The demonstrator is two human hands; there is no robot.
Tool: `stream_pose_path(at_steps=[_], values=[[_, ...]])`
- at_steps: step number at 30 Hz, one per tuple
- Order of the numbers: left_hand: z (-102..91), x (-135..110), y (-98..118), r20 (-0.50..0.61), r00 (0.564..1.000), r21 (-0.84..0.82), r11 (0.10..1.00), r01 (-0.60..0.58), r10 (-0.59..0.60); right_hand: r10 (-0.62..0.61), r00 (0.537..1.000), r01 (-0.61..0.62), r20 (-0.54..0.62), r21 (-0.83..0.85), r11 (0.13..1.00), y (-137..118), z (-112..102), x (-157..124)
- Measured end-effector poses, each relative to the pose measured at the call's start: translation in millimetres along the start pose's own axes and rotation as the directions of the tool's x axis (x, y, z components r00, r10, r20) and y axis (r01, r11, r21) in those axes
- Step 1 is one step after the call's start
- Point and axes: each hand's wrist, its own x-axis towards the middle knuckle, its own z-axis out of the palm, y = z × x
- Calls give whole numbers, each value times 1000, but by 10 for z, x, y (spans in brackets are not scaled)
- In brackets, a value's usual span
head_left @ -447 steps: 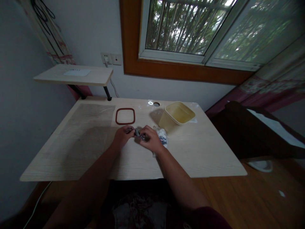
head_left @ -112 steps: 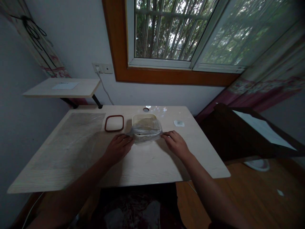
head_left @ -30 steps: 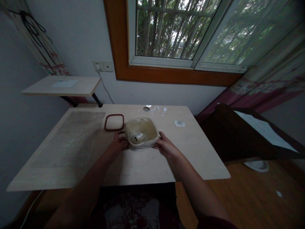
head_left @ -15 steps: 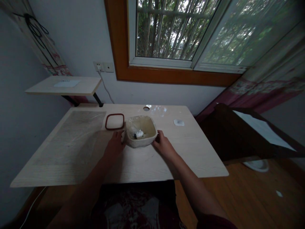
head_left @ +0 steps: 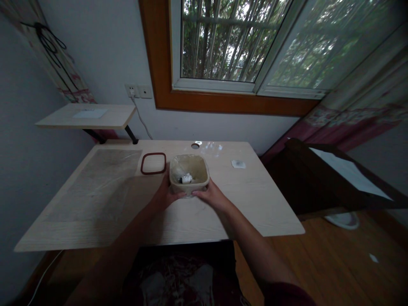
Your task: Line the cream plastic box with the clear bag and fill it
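Note:
A pale yellow square plastic container [head_left: 189, 171] stands on the light wooden table [head_left: 223, 216], covered with clear film. A small white and dark thing [head_left: 185, 178] lies inside it. My left hand [head_left: 166, 194] cups the container's near left side. My right hand [head_left: 211, 196] presses against its near right side, fingers curled along the wall. Both hands meet under the front edge. A dark red square seal ring [head_left: 153, 163] lies flat just left of the container.
A small white scrap [head_left: 238, 163] lies to the right of the container. A cable hole [head_left: 195, 145] sits near the table's back edge. A raised side shelf [head_left: 86, 116] is at the back left, a dark wooden furniture piece [head_left: 321, 178] to the right.
Both hands have slid from the container's sides round to its front, closing together under the near edge. The container has shifted slightly and stands more level.

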Motion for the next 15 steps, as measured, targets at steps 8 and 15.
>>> stream_pose_path(at_steps=[8, 15], values=[[149, -19, -189, 3, 989, 186, 972, 146, -149, -9, 998, -17, -69, -365, 931, 318, 81, -23], [-60, -15, 21, 181, 977, 292, 955, 56, -113, -68, 997, 74, 34, -628, 775, 184, -48, -126]])
